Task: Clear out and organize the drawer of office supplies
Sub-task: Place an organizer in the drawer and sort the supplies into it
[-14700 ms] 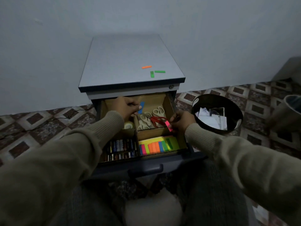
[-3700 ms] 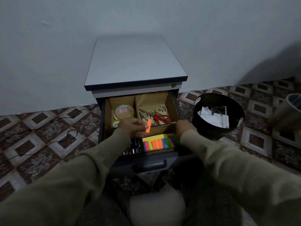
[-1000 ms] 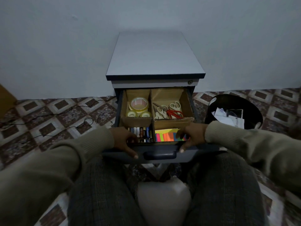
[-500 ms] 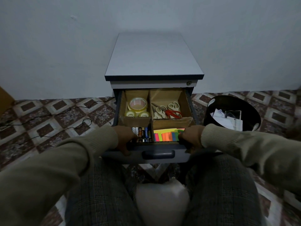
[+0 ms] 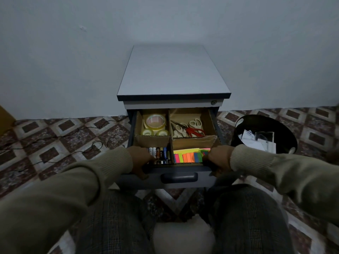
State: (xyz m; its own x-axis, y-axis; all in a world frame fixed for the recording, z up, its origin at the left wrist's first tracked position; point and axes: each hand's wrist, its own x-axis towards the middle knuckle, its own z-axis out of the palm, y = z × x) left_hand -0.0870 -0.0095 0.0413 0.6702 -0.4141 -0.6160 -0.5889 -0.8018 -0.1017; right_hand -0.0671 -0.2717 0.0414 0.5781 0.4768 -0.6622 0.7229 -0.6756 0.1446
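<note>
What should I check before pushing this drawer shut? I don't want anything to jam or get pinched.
1. Tape rolls sit inside their back-left compartment: ok.
2. Scissors lie below the divider tops: cannot tell.
3. Batteries and sticky notes lie in the front compartments: ok.
4. Left hand and right hand grip the drawer front, fingers curled over its edge: not ok.
5. Cabinet top bare of strays: ok.

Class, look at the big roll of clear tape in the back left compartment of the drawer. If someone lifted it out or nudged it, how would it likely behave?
The large tape roll is a hollow ring, so probably light and stiff. It lies tilted on two small tape rolls, so a nudge may slide it off them. Set on edge, it would likely roll.
</note>
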